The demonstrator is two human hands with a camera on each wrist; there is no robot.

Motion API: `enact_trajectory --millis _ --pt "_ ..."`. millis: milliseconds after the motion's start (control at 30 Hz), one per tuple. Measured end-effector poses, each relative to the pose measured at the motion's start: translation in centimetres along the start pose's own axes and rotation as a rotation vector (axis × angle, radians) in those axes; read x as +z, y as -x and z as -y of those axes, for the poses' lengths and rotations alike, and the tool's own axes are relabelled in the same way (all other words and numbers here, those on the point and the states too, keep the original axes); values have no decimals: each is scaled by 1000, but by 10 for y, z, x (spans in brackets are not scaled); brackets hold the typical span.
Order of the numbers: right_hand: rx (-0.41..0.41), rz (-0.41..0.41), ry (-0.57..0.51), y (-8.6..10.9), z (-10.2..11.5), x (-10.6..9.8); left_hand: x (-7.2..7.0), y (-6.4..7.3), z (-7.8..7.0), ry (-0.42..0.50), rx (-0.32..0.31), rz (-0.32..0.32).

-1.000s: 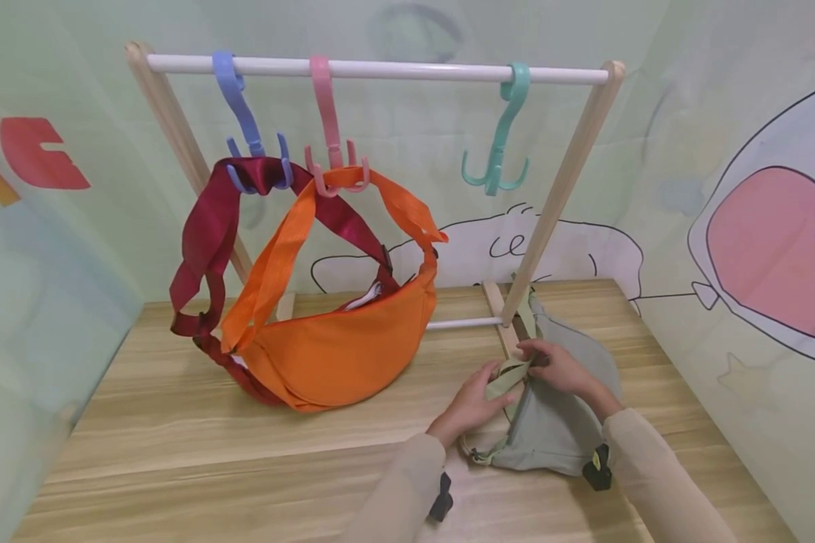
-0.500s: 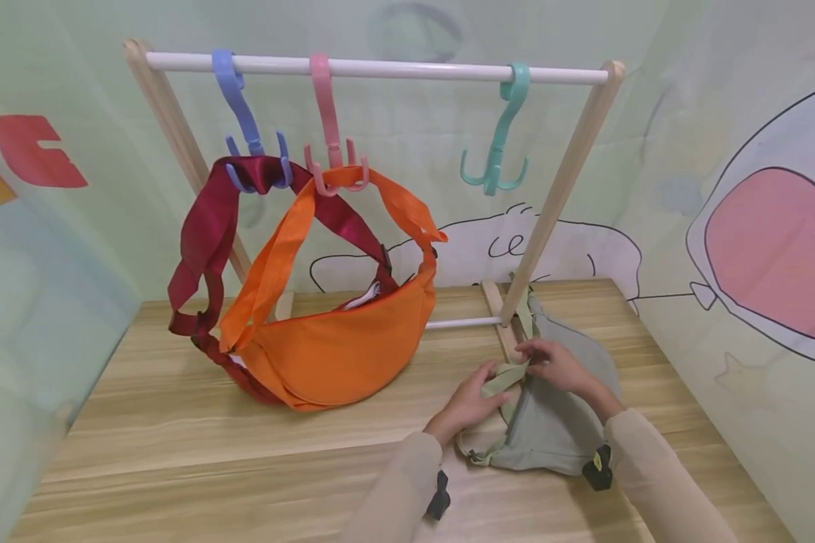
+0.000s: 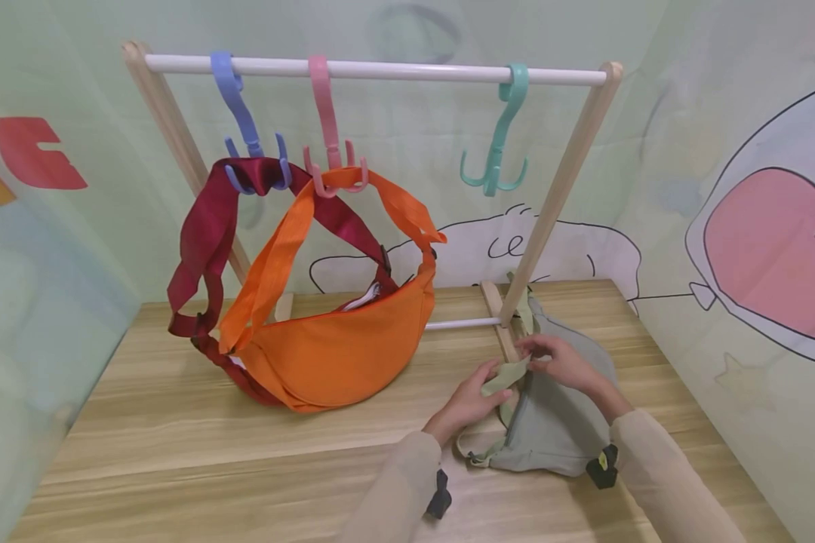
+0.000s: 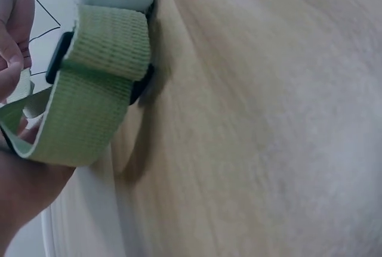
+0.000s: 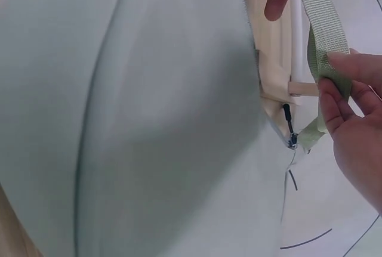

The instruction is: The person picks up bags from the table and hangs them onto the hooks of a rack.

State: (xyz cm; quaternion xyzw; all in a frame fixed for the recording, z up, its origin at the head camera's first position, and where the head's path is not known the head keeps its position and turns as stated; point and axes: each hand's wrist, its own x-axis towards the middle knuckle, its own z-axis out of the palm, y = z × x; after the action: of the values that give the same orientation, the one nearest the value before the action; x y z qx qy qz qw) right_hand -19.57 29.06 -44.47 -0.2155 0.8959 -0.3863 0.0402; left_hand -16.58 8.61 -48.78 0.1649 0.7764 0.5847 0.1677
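A grey-green waist bag (image 3: 557, 422) lies on the table by the rack's right foot, its pale green webbing strap (image 3: 505, 377) raised along the near-left side. My left hand (image 3: 469, 400) holds this strap, thumb in front and fingers behind it. Thumb and fingers of my right hand (image 3: 564, 366) pinch the same strap a little farther right, over the bag's edge. In the right wrist view that pinch shows clearly, beside a black zipper pull (image 5: 288, 117). The left wrist view has a dark strap buckle (image 4: 142, 84) near the webbing's fold.
A white rail (image 3: 407, 70) on wooden posts carries blue (image 3: 238, 105), pink (image 3: 326, 105) and teal hooks (image 3: 497, 143). A dark red waist bag (image 3: 207, 241) hangs from the blue one, an orange waist bag (image 3: 339, 354) from the pink. Nothing hangs on the teal one.
The strap between my hands has flattened into a smoother band, and my left hand has shifted very slightly left. The bag and the rack stay where they were.
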Motion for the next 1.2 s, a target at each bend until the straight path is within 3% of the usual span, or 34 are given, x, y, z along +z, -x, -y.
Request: enact_trajectory --millis 367,833,1067,1200 --pt "-4 -15 -11 1 8 -4 0 0 -2 84 14 16" --pt "7 -6 -1 1 15 -5 -5 1 -6 44 76 -40" --pt "-6 -1 27 6 51 -9 -12 3 -11 -18 82 -41" --pt "-9 -8 29 3 34 -6 -17 3 -14 -31 83 -41"
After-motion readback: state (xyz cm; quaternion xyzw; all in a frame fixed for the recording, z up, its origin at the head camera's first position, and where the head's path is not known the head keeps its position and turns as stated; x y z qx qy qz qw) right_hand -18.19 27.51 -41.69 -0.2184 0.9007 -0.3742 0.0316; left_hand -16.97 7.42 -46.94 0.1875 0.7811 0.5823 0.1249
